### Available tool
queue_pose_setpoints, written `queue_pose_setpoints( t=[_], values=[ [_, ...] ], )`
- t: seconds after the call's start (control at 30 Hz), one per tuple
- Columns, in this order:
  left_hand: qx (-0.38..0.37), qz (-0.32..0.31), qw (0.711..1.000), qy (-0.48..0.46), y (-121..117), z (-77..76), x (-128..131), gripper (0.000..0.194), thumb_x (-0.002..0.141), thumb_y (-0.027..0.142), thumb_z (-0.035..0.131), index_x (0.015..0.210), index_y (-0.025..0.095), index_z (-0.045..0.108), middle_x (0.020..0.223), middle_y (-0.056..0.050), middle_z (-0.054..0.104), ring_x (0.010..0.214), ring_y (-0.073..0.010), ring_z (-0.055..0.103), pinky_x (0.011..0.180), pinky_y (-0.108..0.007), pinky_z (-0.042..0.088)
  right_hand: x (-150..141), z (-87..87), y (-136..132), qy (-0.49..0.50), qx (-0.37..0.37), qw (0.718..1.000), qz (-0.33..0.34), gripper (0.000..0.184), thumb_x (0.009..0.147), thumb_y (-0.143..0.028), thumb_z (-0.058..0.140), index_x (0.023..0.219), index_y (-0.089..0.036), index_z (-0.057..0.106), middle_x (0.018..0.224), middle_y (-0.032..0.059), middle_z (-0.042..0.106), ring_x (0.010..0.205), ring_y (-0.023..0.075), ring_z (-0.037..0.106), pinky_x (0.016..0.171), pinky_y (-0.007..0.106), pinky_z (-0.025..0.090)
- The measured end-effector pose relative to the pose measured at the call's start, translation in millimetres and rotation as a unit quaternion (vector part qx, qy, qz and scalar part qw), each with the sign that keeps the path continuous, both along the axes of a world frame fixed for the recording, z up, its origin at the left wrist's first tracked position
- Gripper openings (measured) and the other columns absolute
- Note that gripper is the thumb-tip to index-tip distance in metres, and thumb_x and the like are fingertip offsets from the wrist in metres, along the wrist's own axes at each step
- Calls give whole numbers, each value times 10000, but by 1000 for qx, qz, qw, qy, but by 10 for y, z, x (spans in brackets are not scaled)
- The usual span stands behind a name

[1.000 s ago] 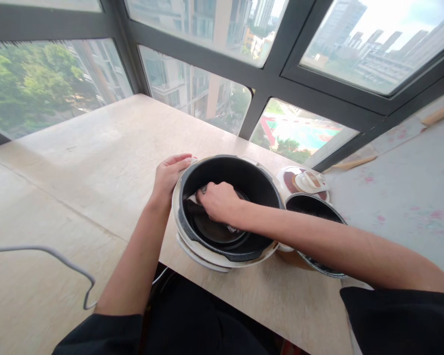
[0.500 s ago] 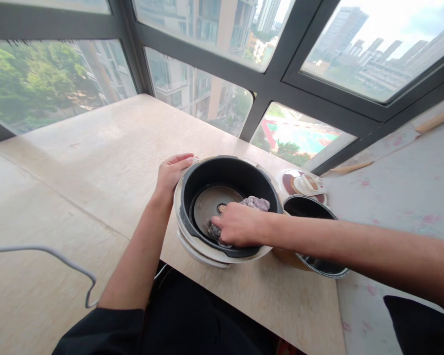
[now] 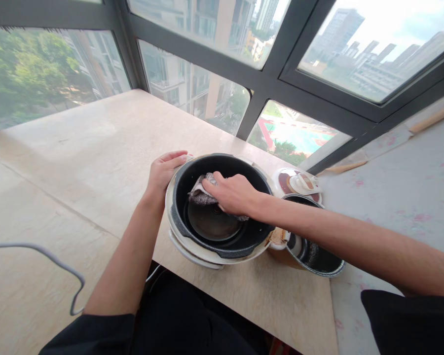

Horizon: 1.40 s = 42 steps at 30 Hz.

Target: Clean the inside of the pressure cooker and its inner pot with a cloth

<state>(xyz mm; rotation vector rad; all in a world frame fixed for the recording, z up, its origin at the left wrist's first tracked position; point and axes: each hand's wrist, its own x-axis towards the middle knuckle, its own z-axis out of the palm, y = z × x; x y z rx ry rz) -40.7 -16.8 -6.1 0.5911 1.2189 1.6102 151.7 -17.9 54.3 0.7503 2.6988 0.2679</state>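
A white electric pressure cooker [image 3: 171,220] stands at the counter's front edge, its dark inside facing up and the round plate at its bottom showing. My left hand [image 3: 163,176] is closed round the handle at the cooker's left side. Inside the cooker, my right hand [image 3: 234,194] presses a bunched grey cloth [image 3: 203,193] against the far left part of the inner wall. Part of the cloth trails beneath my right palm, and the hand hides some of it.
Right of the cooker, a dark-lined metal inner pot [image 3: 320,264] sits partly under my right forearm. Behind it lies a white and brown lid [image 3: 298,181]. A grey cord [image 3: 55,255] runs over the counter [image 3: 92,148] at left. Windows and a flowered wall [image 3: 403,217] border the counter.
My right hand has moved the cloth from the near side of the cooker's bottom up to the far left inner wall. My left hand keeps hold of the handle.
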Motion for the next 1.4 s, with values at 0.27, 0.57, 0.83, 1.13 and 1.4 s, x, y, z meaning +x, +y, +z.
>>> queue_pose_setpoints(
  t=[0.27, 0.57, 0.83, 1.13, 1.4],
  values=[
    [-4, 10, 1000, 27, -3, 20, 14, 341, 584, 177, 830, 904, 132, 723, 899, -103, 769, 852, -225, 728, 797, -323, 582, -475, -349, 13, 24, -45, 993, 104, 397, 980, -87, 332, 1099, -83, 710, 1134, 235, 667, 911, 271, 691, 662, 355, 511],
    [-19, 23, 999, 34, -19, 70, 56, 313, 586, 190, 857, 859, 167, 706, 934, -100, 780, 943, -270, 730, 850, -364, 593, -466, -335, -83, -20, -111, 937, 331, 378, 961, -64, 408, 971, -144, 777, 1002, 162, 746, 870, 230, 682, 636, 338, 431],
    [-12, 17, 999, 26, -11, 33, 27, 386, 564, 175, 860, 927, 127, 736, 953, -105, 781, 867, -220, 737, 839, -316, 585, -107, -312, -92, -14, -122, 893, 432, 289, 955, -122, 505, 899, -182, 782, 1192, 85, 733, 801, 182, 695, 499, 328, 294],
    [-6, 19, 1000, 10, 33, -19, -2, 378, 557, 157, 849, 917, 110, 743, 875, -96, 779, 778, -193, 726, 819, -310, 577, -135, -496, 93, 67, -25, 919, 388, 390, 1037, -129, 354, 1270, -209, 657, 1359, 135, 641, 704, 147, 663, 502, 298, 329],
    [11, -3, 1000, -15, 76, -86, -58, 405, 519, 162, 877, 895, 105, 739, 840, -93, 773, 761, -190, 716, 817, -313, 563, -293, -392, 265, 18, -14, 980, 197, 358, 1027, -153, 360, 1237, -174, 649, 1246, 189, 664, 889, 243, 704, 653, 343, 487]
  ],
)
